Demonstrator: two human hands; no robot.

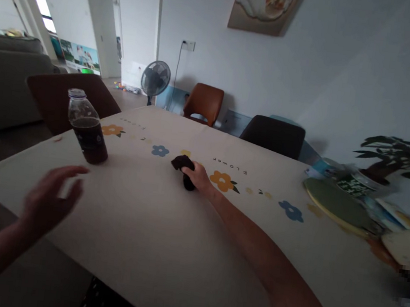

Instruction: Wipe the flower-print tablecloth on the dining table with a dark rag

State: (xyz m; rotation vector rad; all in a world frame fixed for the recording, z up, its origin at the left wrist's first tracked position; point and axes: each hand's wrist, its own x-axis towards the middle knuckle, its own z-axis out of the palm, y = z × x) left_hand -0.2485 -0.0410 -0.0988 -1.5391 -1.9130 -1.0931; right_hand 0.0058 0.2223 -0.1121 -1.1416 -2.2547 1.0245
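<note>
My right hand [196, 175] is closed around a crumpled black cloth [183, 162] near the middle of the table. One part of the cloth sticks out to the left of the fingers and another hangs below, against the tabletop. My left hand [54, 195], a little blurred, hovers over the near left part of the table. Its fingers are apart and slightly curved, with nothing in them. Just beyond it stands a clear plastic bottle [89, 134] with dark liquid inside, showing no lid on its neck.
A white tablecloth [151, 226] with printed flowers covers the table. At the right lie a round green mat [340, 205], a potted plant [364, 180] and some clutter. Chairs [204, 102] stand along the far side, with a fan [156, 79] behind.
</note>
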